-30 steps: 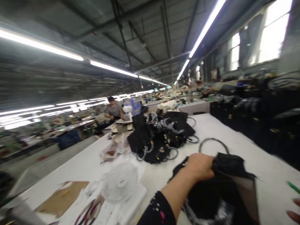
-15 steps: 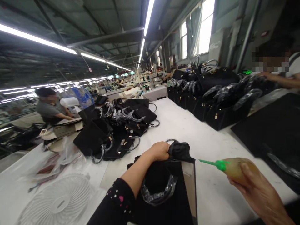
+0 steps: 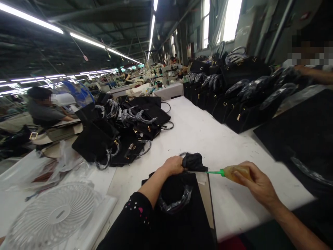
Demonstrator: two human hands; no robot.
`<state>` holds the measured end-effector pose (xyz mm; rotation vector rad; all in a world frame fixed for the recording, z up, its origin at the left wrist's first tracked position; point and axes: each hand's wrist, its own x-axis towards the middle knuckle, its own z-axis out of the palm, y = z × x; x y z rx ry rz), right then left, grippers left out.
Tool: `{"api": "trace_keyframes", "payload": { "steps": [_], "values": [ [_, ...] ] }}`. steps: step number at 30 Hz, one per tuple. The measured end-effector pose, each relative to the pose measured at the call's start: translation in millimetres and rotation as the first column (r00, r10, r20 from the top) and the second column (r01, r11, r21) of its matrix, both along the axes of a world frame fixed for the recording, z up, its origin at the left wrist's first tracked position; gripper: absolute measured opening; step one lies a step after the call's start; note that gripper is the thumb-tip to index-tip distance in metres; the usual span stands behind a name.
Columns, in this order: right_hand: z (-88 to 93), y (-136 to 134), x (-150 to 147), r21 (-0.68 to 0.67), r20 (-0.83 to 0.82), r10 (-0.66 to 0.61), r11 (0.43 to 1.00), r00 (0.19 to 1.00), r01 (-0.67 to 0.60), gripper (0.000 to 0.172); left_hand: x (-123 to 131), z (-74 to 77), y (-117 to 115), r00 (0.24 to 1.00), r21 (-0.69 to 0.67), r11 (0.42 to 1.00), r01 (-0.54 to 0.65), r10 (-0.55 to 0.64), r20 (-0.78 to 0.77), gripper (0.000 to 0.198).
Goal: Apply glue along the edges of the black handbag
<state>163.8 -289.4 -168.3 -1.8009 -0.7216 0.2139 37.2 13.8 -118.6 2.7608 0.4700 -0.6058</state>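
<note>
A black handbag (image 3: 186,215) with a plastic-wrapped handle (image 3: 175,205) lies in front of me. At its far end my left hand (image 3: 173,165) is closed on the bag's bunched black fabric (image 3: 193,162). My right hand (image 3: 257,182) grips a squeeze bottle (image 3: 235,173) of yellowish liquid, its thin green nozzle (image 3: 214,172) pointing left. The nozzle tip is at the corner of the fabric; whether it touches I cannot tell. A beige panel (image 3: 206,191) shows along the bag's right side.
A white fan (image 3: 59,211) lies at the near left. Piled black handbags (image 3: 96,139) cover the table's left, and a row of handbags (image 3: 234,116) stands along the right. A large black piece (image 3: 301,128) lies near right. Co-workers sit at both sides.
My right hand has moved left with the squeeze bottle, bringing its nozzle up to the fabric corner. My left hand keeps hold of the fabric. The whole view has shifted slightly.
</note>
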Motion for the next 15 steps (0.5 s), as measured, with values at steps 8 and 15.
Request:
{"api": "trace_keyframes", "payload": {
  "steps": [8, 15],
  "values": [
    [3.1, 1.6, 4.6, -0.008, 0.000, 0.038, 0.999, 0.999, -0.038, 0.034, -2.6, -5.8, -1.9, 1.000, 0.026, 0.999, -0.023, 0.023, -0.003, 0.031],
    [3.4, -4.8, 2.8, -0.006, -0.037, 0.056, 0.998, 0.998, -0.056, 0.035, -4.1, -4.2, -3.4, 1.000, 0.016, 1.000, -0.017, 0.017, 0.002, 0.029]
  ]
}}
